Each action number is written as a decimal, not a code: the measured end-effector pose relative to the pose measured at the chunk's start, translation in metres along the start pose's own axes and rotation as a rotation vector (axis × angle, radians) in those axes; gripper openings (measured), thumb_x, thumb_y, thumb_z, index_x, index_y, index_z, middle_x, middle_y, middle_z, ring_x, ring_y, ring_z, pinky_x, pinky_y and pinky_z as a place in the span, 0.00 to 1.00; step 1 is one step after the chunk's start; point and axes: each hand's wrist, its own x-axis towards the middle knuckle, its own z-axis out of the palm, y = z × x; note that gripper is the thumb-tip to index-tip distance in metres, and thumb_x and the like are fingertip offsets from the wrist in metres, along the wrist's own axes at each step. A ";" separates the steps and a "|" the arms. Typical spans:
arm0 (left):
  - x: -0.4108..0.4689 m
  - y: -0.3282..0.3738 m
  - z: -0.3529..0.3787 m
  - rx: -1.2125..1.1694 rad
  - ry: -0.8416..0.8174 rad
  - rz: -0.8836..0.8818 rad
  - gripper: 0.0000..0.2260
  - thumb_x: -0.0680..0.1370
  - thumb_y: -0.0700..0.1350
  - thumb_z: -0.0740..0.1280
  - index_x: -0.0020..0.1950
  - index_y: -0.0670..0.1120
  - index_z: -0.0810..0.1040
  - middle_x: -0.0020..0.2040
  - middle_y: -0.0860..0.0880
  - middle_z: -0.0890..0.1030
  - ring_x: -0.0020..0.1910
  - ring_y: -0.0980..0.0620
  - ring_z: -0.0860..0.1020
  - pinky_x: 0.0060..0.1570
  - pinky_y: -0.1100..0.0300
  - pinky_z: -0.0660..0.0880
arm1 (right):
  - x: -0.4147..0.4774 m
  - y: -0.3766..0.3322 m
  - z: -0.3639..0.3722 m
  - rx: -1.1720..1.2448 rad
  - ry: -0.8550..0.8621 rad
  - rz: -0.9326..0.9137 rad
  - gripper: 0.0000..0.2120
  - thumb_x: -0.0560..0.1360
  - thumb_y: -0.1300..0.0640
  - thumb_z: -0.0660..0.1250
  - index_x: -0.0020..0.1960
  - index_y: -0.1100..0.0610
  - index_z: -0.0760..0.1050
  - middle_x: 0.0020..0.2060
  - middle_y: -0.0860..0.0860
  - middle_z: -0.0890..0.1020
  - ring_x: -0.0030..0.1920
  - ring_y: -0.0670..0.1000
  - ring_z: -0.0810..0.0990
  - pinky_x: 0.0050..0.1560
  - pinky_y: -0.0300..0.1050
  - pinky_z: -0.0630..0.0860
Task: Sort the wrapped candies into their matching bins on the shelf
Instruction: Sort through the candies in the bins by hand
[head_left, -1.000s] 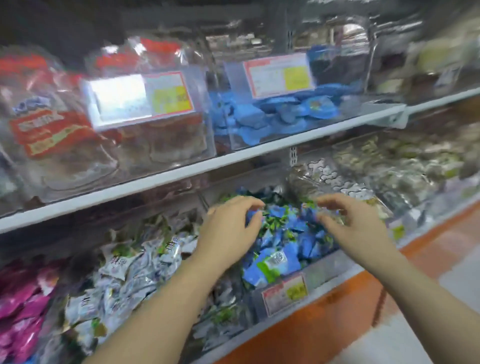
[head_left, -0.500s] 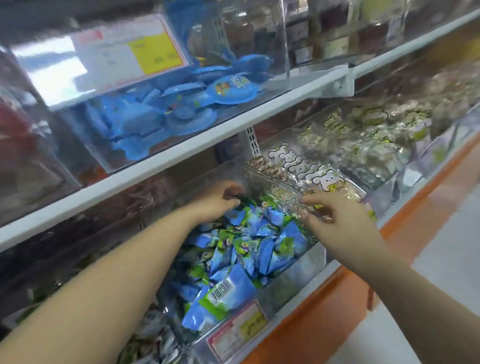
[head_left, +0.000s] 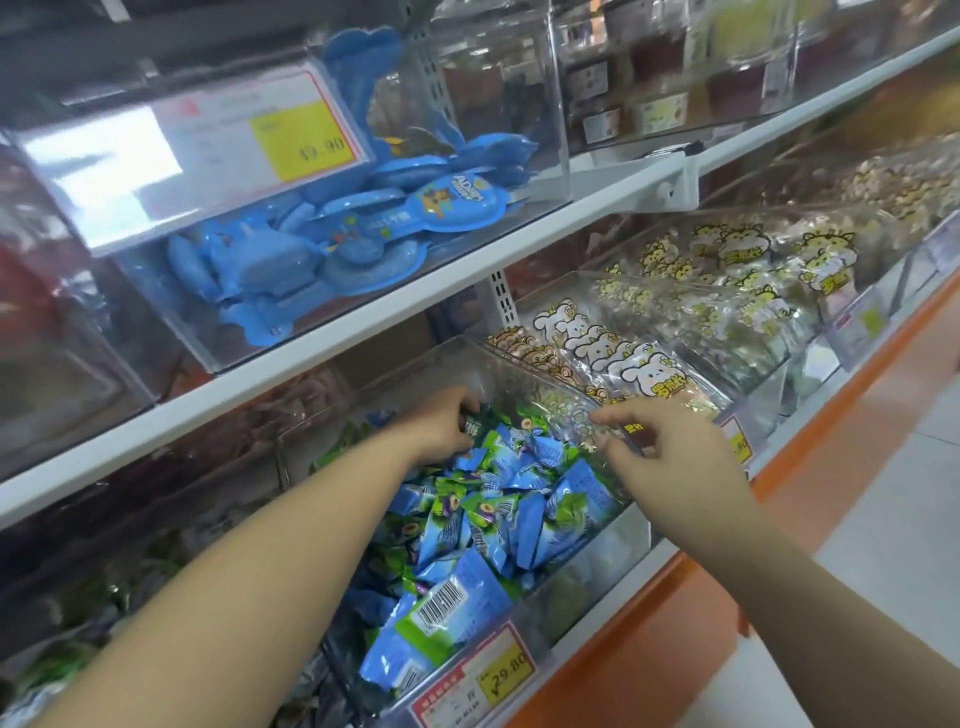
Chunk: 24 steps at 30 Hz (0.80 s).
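In the lower-centre bin (head_left: 582, 592) tagged "29.80", the left hand (head_left: 441, 422) curls round a green-wrapped candy (head_left: 471, 428) atop the blue-and-green candies (head_left: 511, 501), while the right hand (head_left: 670, 449) hangs half-curled at its right edge, grip unclear.

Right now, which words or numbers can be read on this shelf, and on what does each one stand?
"9.90": upper price label, on the upper bin.
"29.80": lower price label, on the candy bin.
"AD": blue pack.
"梅": green candy in the left hand.
Other print and the barcode digits: too blurred.
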 end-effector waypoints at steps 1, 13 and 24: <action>0.000 -0.002 0.001 -0.018 0.015 0.002 0.14 0.76 0.39 0.69 0.59 0.48 0.71 0.45 0.52 0.72 0.34 0.60 0.70 0.25 0.72 0.66 | 0.000 0.000 0.000 0.002 -0.005 0.003 0.08 0.76 0.54 0.66 0.54 0.46 0.79 0.49 0.43 0.76 0.45 0.46 0.75 0.43 0.42 0.69; -0.029 -0.003 -0.016 -0.279 0.304 0.057 0.12 0.76 0.36 0.65 0.53 0.52 0.71 0.55 0.51 0.76 0.41 0.57 0.73 0.30 0.73 0.67 | -0.005 -0.012 0.002 -0.046 0.013 -0.012 0.11 0.75 0.56 0.65 0.57 0.49 0.78 0.57 0.48 0.75 0.51 0.51 0.75 0.47 0.40 0.65; -0.194 -0.068 -0.042 -0.374 0.629 -0.067 0.13 0.78 0.45 0.65 0.58 0.61 0.70 0.44 0.47 0.79 0.42 0.44 0.77 0.36 0.62 0.70 | -0.060 -0.083 0.046 -0.040 -0.287 -0.365 0.11 0.78 0.54 0.63 0.59 0.48 0.77 0.54 0.42 0.77 0.48 0.39 0.75 0.50 0.31 0.68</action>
